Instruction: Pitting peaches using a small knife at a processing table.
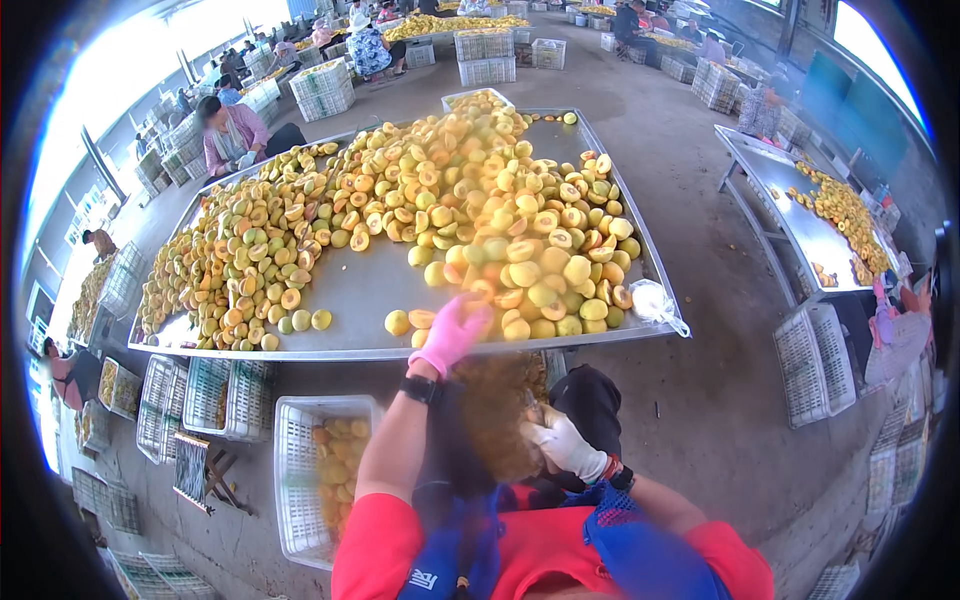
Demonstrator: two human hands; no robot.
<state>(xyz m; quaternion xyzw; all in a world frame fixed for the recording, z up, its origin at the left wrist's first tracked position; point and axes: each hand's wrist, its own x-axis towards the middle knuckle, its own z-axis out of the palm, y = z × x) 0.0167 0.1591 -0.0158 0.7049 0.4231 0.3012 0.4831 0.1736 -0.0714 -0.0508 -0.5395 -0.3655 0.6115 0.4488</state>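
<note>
Reaching left hand [450,333], fingers [468,310] among peach halves [520,290]

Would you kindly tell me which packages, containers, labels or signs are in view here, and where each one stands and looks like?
White plastic lattice crate: on the floor lower left, rectangular, holding yellow peach halves.
Clear plastic bag: on the steel table's right front corner, crumpled, whitish.
Stacked white crates: beyond the table's far end, boxy.
Empty white crate: floor at right, rectangular.
No labels, signs or screens can be made out.

White plastic crates [205,392] under the table, metal side table [800,235], workers beyond.
</note>
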